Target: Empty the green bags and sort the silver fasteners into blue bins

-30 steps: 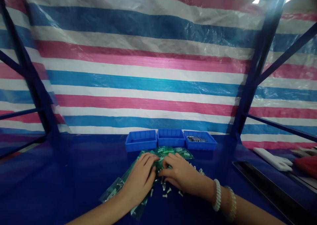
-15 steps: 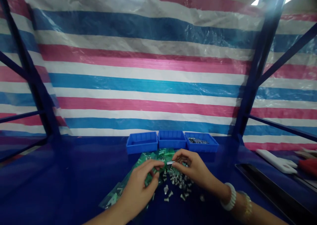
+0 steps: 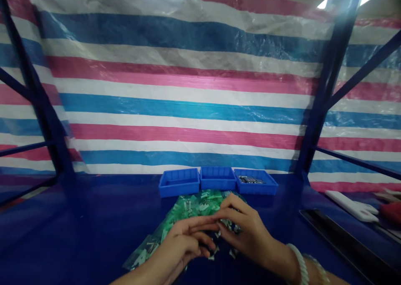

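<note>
Left hand: It lies near the front edge of the worktop, with the fingers bent and pointing to the right hand. It looks half closed. I cannot tell if it grips something.

Right hand: It comes from the right side, and its fingers curve down over the tips of the left hand. It also looks half closed, and I cannot tell if a piece is pinched inside. A white bead bracelet sits on this wrist.

Small metal pieces: A few show under and between the hands, near the middle of the worktop. The hands hide most of this area.

Green plastic bags: They lie in a loose, flat pile, under and behind the hands.

Handling: The metal pieces are probably light and hard, but small and easy to drop, so the fingertips are the best place to hold one, on its body. The bags seem soft and slippery, so a bag is better taken by its corner.

Blue plastic trays: Three stand in a row at the far edge of the worktop. The right one holds grey metal pieces.

Rest: A striped plastic sheet hangs behind the blue metal frame.
</note>
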### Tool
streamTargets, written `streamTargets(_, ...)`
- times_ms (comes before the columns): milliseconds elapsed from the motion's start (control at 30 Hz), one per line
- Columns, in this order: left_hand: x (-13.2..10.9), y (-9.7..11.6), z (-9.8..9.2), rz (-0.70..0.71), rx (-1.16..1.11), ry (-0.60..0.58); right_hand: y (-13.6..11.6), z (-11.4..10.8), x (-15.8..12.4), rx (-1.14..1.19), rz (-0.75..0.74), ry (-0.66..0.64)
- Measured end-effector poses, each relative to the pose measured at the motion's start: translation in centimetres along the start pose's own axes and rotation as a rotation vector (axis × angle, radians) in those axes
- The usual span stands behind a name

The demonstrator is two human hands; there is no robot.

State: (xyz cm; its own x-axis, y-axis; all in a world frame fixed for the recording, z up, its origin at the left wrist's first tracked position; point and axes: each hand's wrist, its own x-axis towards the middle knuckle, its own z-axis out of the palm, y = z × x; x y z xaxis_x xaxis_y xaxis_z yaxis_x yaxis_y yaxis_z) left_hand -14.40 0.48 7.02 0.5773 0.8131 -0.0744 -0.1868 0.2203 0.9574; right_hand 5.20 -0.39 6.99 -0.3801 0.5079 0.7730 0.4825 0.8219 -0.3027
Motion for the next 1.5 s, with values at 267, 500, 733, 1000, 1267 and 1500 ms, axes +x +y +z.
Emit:
streamTargets(267, -0.2, -0.1, 0.2, 0.121, 0.099, -0.023, -1.1, -0.9, 0.3, -0.12, -0.11, 0.015)
streamTargets(500, -1.2, 0.0, -0.6, 0.513, 0.609, -0.052, -0.8, 0.5, 0.5, 0.503, 0.424, 0.05)
streamTargets(733, -0.9, 0.3, -0.9, 0.634, 0.74, 0.038, 4.2, -2.7, 1.2, 0.133, 0.384, 0.222)
streamTargets(1000, -0.2, 0.7, -0.6, 0.625, 0.775, 0.141, 13.2, -7.5, 0.4, -0.358, 0.544, 0.229)
streamTargets(1267, -0.1, 1.2, -0.8, 0.621, 0.769, 0.227, 4.6, -2.0, 1.3, -0.19, 0.273, -0.141)
streamTargets(1500, -0.1, 1.1, -0.6, 0.614, 0.785, 0.239, 1.2, 1.4, 1.0, -0.544, 0.189, -0.416)
